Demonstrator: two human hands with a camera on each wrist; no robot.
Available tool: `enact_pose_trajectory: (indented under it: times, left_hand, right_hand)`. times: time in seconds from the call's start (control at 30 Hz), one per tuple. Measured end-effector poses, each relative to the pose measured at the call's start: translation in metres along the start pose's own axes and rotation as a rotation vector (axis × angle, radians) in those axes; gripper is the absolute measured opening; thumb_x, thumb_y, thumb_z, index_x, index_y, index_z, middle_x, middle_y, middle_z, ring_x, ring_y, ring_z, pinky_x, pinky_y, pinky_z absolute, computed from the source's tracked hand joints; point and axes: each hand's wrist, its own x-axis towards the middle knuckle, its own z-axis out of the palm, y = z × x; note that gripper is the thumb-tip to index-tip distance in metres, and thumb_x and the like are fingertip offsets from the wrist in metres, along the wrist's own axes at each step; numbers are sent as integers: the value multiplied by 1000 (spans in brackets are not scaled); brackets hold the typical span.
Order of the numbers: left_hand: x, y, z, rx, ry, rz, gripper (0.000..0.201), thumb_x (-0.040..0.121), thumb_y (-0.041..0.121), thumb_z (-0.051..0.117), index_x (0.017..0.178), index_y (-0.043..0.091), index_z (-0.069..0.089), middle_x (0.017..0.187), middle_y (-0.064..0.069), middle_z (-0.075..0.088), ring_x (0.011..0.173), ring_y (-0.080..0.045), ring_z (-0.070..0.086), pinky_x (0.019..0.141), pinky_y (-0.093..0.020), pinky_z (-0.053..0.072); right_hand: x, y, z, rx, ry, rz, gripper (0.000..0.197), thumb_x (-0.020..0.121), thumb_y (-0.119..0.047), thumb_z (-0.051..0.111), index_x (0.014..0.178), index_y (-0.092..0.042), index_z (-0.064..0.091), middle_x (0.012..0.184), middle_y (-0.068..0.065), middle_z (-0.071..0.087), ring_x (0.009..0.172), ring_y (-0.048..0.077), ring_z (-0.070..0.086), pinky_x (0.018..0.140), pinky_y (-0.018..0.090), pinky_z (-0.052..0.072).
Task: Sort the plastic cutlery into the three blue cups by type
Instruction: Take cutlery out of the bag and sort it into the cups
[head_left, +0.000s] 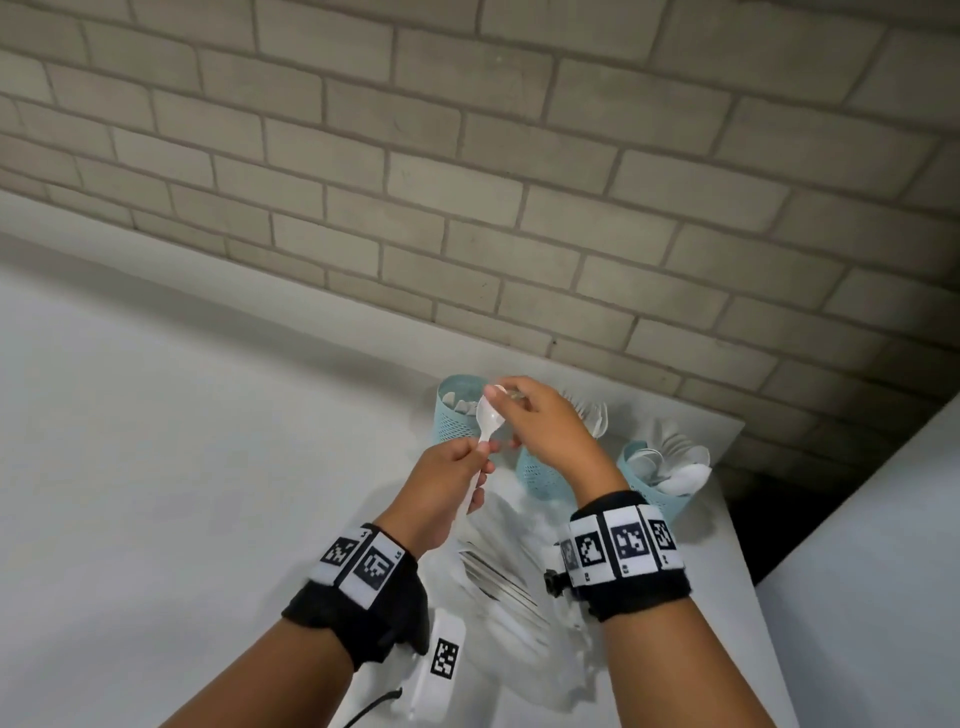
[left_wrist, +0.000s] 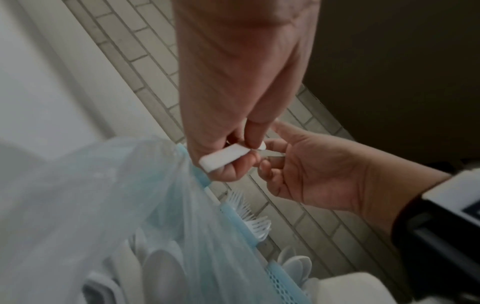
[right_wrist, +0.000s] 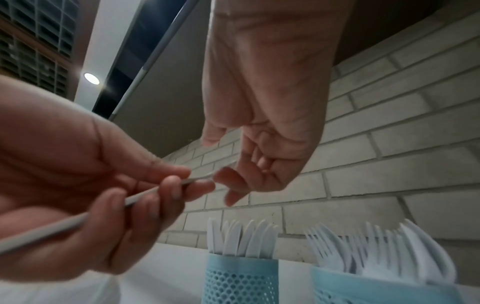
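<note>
A white plastic spoon (head_left: 490, 415) is held upright above the table between both hands. My left hand (head_left: 475, 457) grips its handle (right_wrist: 64, 226), whose end sticks out of the fist (left_wrist: 223, 158). My right hand (head_left: 506, 397) pinches the tip of the spoon's bowl from above. Three perforated blue cups stand by the wall: the left cup (head_left: 454, 418) holds knives (right_wrist: 241, 238), the middle cup (head_left: 543, 475), partly hidden by my right hand, holds forks (right_wrist: 337, 248), and the right cup (head_left: 657, 491) holds spoons.
A clear plastic bag (head_left: 511, 577) with several loose white cutlery pieces lies on the white table (head_left: 182, 441) under my wrists. A white device with a black-and-white marker (head_left: 441, 660) sits near the front. A brick wall (head_left: 467, 182) backs the table; a dark gap lies at the right.
</note>
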Motion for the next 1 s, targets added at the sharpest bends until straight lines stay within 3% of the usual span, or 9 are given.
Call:
enact_pose_trajectory:
  times: [0.07, 0.3, 0.37, 0.47, 0.57, 0.67, 0.73, 0.9, 1.0]
  left_hand:
    - [-3, 0, 7, 54, -34, 30, 26, 98, 20, 47, 106, 3, 66, 79, -1, 51, 65, -12, 45, 59, -20, 42]
    - [-14, 1, 19, 321, -109, 144, 28, 97, 27, 47, 95, 6, 65, 76, -3, 54, 70, -13, 49, 64, -17, 43]
    - [-11, 1, 13, 603, 3, 226, 28, 96, 34, 47, 89, 11, 63, 80, -3, 54, 81, -18, 49, 73, -28, 41]
    - [-9, 5, 3, 1040, 132, 222, 31, 92, 43, 50, 102, 20, 69, 111, -5, 57, 116, -28, 39, 93, -36, 37]
    - [-7, 7, -5, 1365, -10, -18, 38, 89, 52, 50, 111, 25, 65, 123, -4, 48, 122, -30, 32, 96, -37, 34]
    - [-1, 2, -9, 1466, -133, -117, 38, 88, 53, 51, 106, 22, 63, 127, -3, 52, 123, -28, 40, 103, -38, 31]
    - [-7, 4, -8, 1472, -187, -106, 41, 92, 44, 50, 118, 14, 61, 131, -5, 52, 123, -26, 44, 106, -36, 32]
    - [-15, 6, -16, 1378, -198, -2, 44, 94, 26, 53, 135, 11, 48, 143, -5, 43, 130, -20, 42, 105, -26, 32]
    - [-12, 2, -23, 1266, -145, 49, 53, 89, 21, 62, 138, 13, 43, 142, -4, 44, 129, -19, 43, 103, -24, 33]
  right_hand:
    - [-12, 2, -4, 109, -43, -20, 22, 92, -35, 55, 110, -22, 55, 81, 0, 65, 54, 5, 59, 50, 15, 41]
    - [-33, 19, -34, 294, 341, 106, 10, 96, -16, 50, 88, -10, 51, 64, 5, 55, 33, 0, 49, 37, 14, 37]
    - [-37, 27, -59, 311, 622, 139, 7, 95, -14, 48, 89, -11, 50, 73, 9, 61, 41, 7, 56, 42, 19, 46]
    - [-46, 38, -93, 176, 978, 94, 3, 93, -18, 46, 93, -15, 47, 88, 12, 64, 71, 29, 65, 69, 40, 55]
    - [-61, 41, -110, 60, 1109, 15, 15, 97, -13, 40, 109, -5, 47, 89, 8, 56, 77, 24, 56, 64, 24, 40]
    - [-64, 53, -109, -109, 1111, 34, 22, 100, -15, 35, 113, -2, 47, 96, 14, 59, 82, 26, 55, 65, 25, 35]
    - [-59, 67, -102, -214, 1043, 113, 26, 101, -19, 32, 114, -3, 48, 107, 21, 59, 93, 34, 57, 70, 31, 38]
    - [-51, 88, -80, -662, 550, 464, 40, 100, -36, 28, 120, -16, 56, 131, 22, 41, 117, 37, 34, 97, 45, 29]
    - [-53, 79, -72, -657, 524, 448, 32, 96, -30, 42, 123, -19, 54, 137, 19, 34, 123, 37, 29, 101, 44, 26]
